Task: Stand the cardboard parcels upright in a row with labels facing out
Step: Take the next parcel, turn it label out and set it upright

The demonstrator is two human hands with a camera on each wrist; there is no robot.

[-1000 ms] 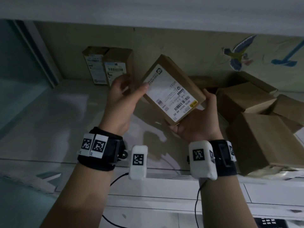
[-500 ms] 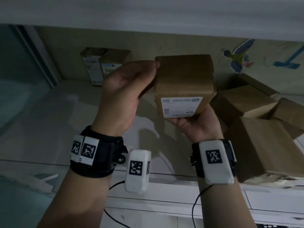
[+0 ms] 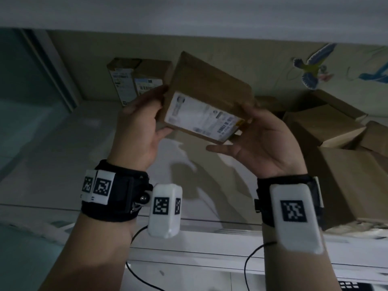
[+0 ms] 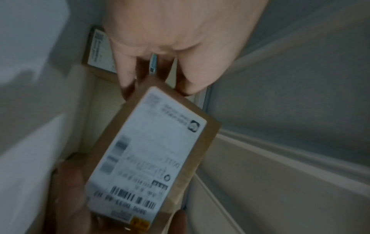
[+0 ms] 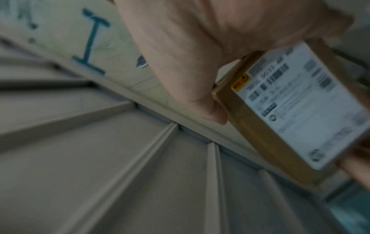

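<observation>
1. Both forearms reach up and forward, each wearing a black wrist strap with a white marker-tagged camera block
2. The left hand is raised with its palm turned inward; its fingers curl round the upper left end of the brown cardboard parcel with a white shipping label and its thumb presses the lower edge, so it grips that end
3. The right hand is palm up with the thumb stretched out to the left below the parcel; its fingers wrap behind the lower right end and clamp it
4. The parcel is held in the air between the two hands above the pale shelf surface, touching nothing else
5. Its long axis slopes from upper left down to lower right, and the white shipping label faces the person
6. Behind the left hand, two upright brown cardboard parcels stand side by side against the beige back wall with labels facing out
7. To the right, a loose heap of plain brown cardboard boxes lies at mixed angles, well apart from the standing pair
8. A blue bird decoration is on the wall above the heap
</observation>
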